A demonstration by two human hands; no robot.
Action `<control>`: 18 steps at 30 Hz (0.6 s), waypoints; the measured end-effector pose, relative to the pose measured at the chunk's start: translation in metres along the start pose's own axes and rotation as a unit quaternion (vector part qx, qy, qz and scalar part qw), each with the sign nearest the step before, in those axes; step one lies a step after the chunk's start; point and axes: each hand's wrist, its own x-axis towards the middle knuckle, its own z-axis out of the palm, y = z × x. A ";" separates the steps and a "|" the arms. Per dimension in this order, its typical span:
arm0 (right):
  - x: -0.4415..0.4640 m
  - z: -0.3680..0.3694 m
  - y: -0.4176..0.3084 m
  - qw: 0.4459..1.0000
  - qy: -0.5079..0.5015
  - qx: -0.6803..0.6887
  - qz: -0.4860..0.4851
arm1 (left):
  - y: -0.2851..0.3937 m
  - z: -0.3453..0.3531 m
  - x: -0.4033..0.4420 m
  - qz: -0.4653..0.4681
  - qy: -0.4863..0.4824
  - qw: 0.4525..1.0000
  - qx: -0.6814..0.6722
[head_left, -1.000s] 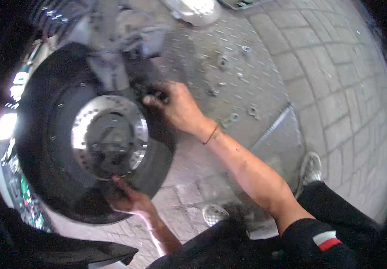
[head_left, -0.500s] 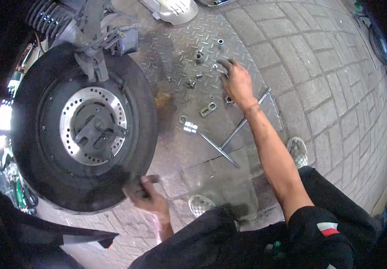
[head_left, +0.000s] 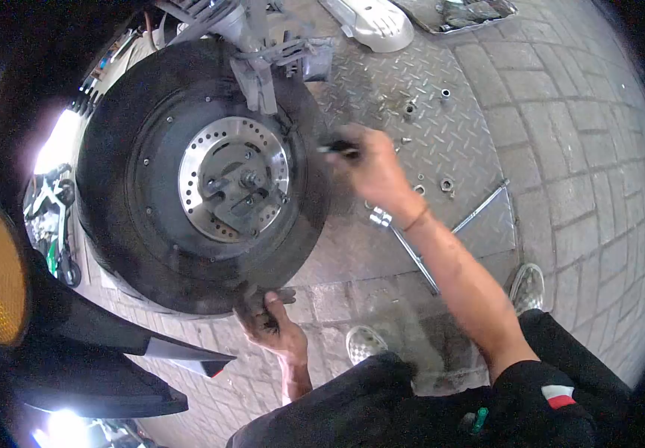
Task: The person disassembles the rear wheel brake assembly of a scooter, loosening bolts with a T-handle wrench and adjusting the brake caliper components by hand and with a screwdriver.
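In the head view, the left hand (head_left: 285, 334) is curling near the lower edge of the tire (head_left: 132, 254), its thumb pressing a dark, blurred part (head_left: 285, 296). The right hand (head_left: 369, 166) is closing its fingers around a small dark object (head_left: 343, 148), too blurred to identify, beside the tire. The drilled brake disc (head_left: 190, 175) is facing upward. A metal T-handle wrench (head_left: 416, 261) is lying partly behind the forearm. Loose hardware (head_left: 447, 184) is scattering across the diamond plate (head_left: 464, 138); farther away, a vented cover (head_left: 381, 28) is resting beside a tray (head_left: 453, 30).

The wheel (head_left: 166, 246) lies left of the metal plate (head_left: 442, 142), bearing the T-handled wrench (head_left: 479, 207).
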 end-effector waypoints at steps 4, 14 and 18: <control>0.028 0.038 -0.028 0.987 0.023 -0.086 -0.136 | 0.007 0.010 -0.002 0.009 -0.012 1.000 -0.026; 0.041 0.053 -0.051 0.944 -0.068 -0.221 -0.237 | 0.000 0.000 -0.014 -0.048 -0.027 0.993 -0.106; 0.050 0.058 -0.047 0.935 -0.068 -0.211 -0.277 | -0.007 -0.004 -0.015 -0.042 -0.010 0.996 -0.083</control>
